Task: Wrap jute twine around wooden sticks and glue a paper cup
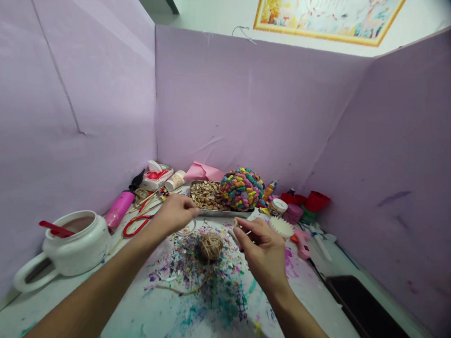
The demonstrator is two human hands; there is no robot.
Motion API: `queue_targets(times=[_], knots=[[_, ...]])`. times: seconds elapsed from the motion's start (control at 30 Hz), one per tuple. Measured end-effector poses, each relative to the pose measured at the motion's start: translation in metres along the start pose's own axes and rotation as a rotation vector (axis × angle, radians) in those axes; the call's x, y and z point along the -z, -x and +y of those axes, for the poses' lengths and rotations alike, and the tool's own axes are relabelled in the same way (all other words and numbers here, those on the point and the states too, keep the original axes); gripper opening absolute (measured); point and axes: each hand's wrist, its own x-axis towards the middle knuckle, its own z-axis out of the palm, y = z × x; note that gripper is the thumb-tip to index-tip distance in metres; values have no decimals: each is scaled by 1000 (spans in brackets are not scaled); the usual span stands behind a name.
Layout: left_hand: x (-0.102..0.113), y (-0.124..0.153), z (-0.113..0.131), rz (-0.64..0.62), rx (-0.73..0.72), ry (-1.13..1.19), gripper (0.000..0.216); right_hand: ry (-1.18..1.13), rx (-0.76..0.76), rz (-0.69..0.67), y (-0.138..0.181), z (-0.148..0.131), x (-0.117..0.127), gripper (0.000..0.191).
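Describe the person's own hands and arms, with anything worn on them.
The left hand and right hand are bare, without gloves; no ring, watch or bracelet shows. The left forearm and right forearm show no sleeves in view.

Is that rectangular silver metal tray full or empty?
Filled: small tan shell-like pieces cover the visible floor of the rectangular silver metal tray.
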Motion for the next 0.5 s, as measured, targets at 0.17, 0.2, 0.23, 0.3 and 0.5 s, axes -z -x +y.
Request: queue_targets(times=[0.17,0.2,0.23,0.3,0.5], knots=[[-36,35,41,-146,-44,785,18,35,83,40,6,-2,1,16],[-41,39,43,-163,-21,904,17,41,104,46,7,-1,1,16],[-46,41,44,-176,-2,975,17,44,120,51,9,-1,1,16],[-52,43,43,-175,11,1043,17,42,135,49,11,0,1,17],[-57,42,43,-107,22,1094,13,22,130,16,16,0,0,19]])
